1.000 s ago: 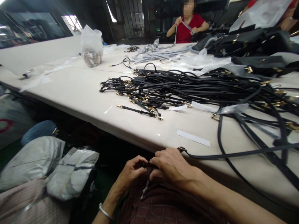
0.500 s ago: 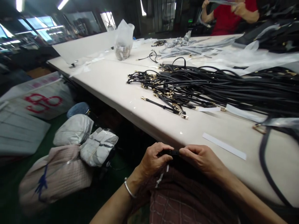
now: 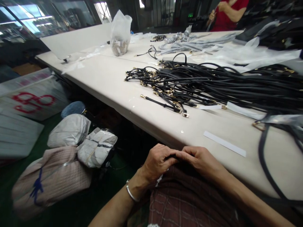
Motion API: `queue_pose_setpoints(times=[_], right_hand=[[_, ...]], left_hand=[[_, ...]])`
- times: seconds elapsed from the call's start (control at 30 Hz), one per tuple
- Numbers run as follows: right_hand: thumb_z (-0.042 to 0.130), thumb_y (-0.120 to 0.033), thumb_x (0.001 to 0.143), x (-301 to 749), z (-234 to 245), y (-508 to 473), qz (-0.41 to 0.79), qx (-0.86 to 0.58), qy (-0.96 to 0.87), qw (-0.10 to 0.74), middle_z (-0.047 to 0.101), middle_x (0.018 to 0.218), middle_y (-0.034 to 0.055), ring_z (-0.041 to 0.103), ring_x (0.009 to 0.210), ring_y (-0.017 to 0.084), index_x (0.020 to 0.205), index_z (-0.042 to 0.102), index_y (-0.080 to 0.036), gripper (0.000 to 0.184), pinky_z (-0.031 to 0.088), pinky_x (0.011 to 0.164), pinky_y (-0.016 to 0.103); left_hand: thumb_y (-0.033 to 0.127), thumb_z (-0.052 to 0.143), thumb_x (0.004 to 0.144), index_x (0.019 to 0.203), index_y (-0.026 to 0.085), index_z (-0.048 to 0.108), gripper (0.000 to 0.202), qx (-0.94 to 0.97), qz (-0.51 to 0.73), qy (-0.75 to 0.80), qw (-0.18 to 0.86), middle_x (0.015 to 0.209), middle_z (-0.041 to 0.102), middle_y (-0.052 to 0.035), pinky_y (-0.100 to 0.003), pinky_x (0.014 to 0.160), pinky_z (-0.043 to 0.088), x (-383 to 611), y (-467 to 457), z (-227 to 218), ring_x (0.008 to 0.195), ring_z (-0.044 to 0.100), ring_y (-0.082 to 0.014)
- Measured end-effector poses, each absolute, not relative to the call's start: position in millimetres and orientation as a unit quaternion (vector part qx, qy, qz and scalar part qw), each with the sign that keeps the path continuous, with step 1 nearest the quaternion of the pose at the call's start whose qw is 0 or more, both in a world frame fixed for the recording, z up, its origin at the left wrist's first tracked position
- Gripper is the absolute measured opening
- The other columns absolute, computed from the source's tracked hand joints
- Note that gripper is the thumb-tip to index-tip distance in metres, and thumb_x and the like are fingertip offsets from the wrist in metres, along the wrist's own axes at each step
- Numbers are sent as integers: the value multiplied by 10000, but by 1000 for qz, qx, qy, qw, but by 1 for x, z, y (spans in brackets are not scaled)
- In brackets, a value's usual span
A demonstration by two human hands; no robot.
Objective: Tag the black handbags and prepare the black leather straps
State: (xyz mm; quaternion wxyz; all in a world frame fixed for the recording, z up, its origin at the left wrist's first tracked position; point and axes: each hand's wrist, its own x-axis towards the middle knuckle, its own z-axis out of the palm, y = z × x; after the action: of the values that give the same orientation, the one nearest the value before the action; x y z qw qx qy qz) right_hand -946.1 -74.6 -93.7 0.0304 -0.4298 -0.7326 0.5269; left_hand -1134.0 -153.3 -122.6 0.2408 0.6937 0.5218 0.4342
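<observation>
Just in front of the table edge, my left hand (image 3: 157, 164) and my right hand (image 3: 201, 159) meet above my lap. Both are closed, thumbs and fingers pinched on a small black strap that their fingers now almost fully cover. A thin white strip (image 3: 159, 180) hangs beneath my left hand. On the table (image 3: 99, 77) ahead lies a large pile of black straps (image 3: 213, 82) with gold-coloured buckles. One short black strap (image 3: 162, 104) with metal ends rests apart at the near side of the pile.
A white paper strip (image 3: 224, 143) lies right of my hands, near a looped black strap (image 3: 261, 148). Farther back stand a clear plastic bag (image 3: 120, 34) and a person in red (image 3: 224, 15). Wrapped bundles (image 3: 97, 146) and a marked white bin (image 3: 35, 97) are on the left.
My hands have come together, the right one moving left until its fingers touch the left's. The black strap that showed between them is now covered. The view has shifted slightly.
</observation>
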Motion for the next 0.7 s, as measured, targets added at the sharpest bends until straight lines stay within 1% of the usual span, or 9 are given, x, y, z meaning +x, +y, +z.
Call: queue_pose_setpoints(times=[0.1,0.17,0.3,0.47,0.57,0.7], right_hand=[[334,-670,953,-942,-95,-73,546,-377,-748,-6,588,725,8,468,680,160,757,625,-185,598,343,629,273],[286,-675,962,-939,-94,-73,528,-373,-762,-35,578,711,13,457,664,160,747,616,-184,630,329,625,281],[322,-681,934,-934,-93,-74,505,-411,-757,-53,487,612,3,405,591,142,642,529,-182,613,270,557,281],[409,-678,904,-927,-94,-73,563,-400,-720,-69,371,585,-28,298,555,115,613,437,-192,567,208,511,275],[424,-725,888,-928,-90,-72,622,-366,-689,-65,371,585,-34,282,555,107,615,437,-189,602,210,512,267],[452,-800,842,-933,-86,-73,689,-353,-633,-30,362,544,-48,250,524,95,626,498,-179,659,182,494,265]], left_hand=[[282,705,892,1048,200,773,189,676,437,519,288,893,789,-50,-297,814,520,-1133,-153,-122,801,702,-180],[276,723,874,1059,207,778,206,640,440,527,344,918,792,-52,-283,815,534,-1131,-154,-120,822,707,-180],[251,778,801,983,207,793,187,560,431,571,417,920,788,-44,-274,826,547,-1125,-157,-116,847,712,-191],[224,787,761,923,182,790,168,482,430,561,518,880,784,-38,-255,796,554,-1118,-158,-112,823,714,-188],[249,773,784,882,166,786,129,493,427,550,522,853,778,-48,-247,768,548,-1111,-158,-115,804,707,-184],[318,793,779,830,152,761,177,476,456,563,499,802,759,-43,-234,704,536,-1102,-162,-122,733,682,-166]])
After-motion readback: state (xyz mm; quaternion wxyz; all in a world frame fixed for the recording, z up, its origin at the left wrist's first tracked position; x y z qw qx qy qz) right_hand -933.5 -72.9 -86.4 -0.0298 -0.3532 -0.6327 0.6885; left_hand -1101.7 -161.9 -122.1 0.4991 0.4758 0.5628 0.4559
